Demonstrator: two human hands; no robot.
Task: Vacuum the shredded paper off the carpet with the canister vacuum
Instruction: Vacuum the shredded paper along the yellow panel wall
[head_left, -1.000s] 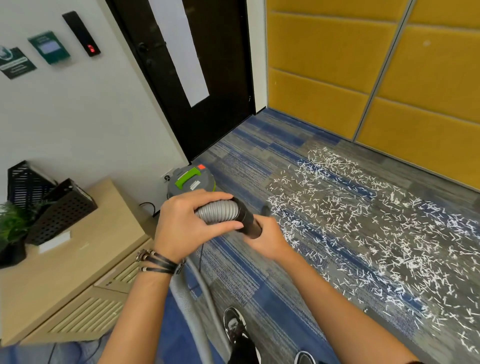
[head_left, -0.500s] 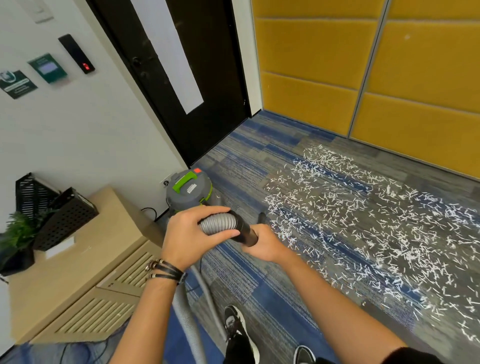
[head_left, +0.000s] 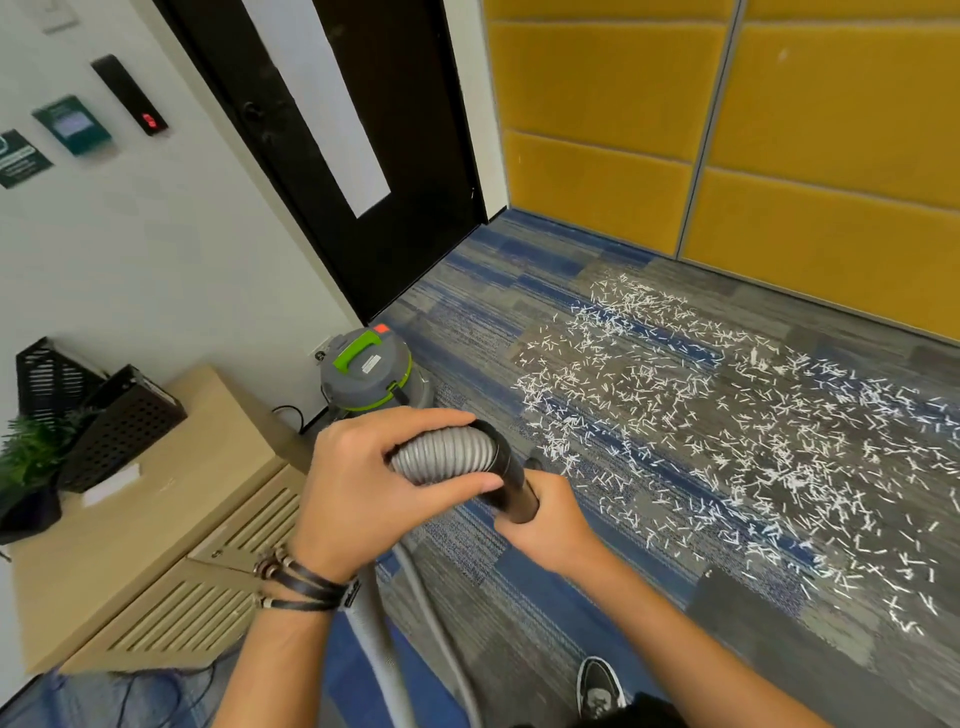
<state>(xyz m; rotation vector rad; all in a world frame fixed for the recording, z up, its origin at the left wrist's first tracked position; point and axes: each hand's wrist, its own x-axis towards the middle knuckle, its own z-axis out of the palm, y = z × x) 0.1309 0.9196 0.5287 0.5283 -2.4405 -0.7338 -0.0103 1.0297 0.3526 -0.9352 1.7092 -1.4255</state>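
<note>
Both of your hands meet at the lower centre of the frame: your left hand (head_left: 363, 493) wraps the grey ribbed plastic hose (head_left: 441, 457), fingers over the top and thumb beneath, while your right hand (head_left: 550, 525) curls round the lower end of the black rigid hose cuff (head_left: 511, 483); whatever else that palm holds is hidden. No nozzle or wand head shows, so the step in hand looks like seating the cuff into its fitting. Push straight along the tube's axis with a slight twist rather than bending the ribbed part, and check the joint is snug before you aim it at the floor. The white shredded paper (head_left: 727, 441) lies scattered over the blue-and-grey striped carpet (head_left: 519, 597) across the centre right of the frame, well apart from your hands. The round grey canister vacuum with a lime-green handle (head_left: 369, 374) stands just above your hands against the white wall, near the black door (head_left: 332, 156), and a dark power cord (head_left: 291, 415) loops by its left side. Mind that cord and the hose trailing down near your black-and-white shoe (head_left: 600, 686) at the bottom edge: both could snag as you step. The pale wooden cabinet (head_left: 145, 519) at the lower left, carrying a black mesh tray (head_left: 119, 421) and a green plant (head_left: 31, 457), narrows your swing there; yellow padded wall panels (head_left: 831, 182) close the upper right.
</note>
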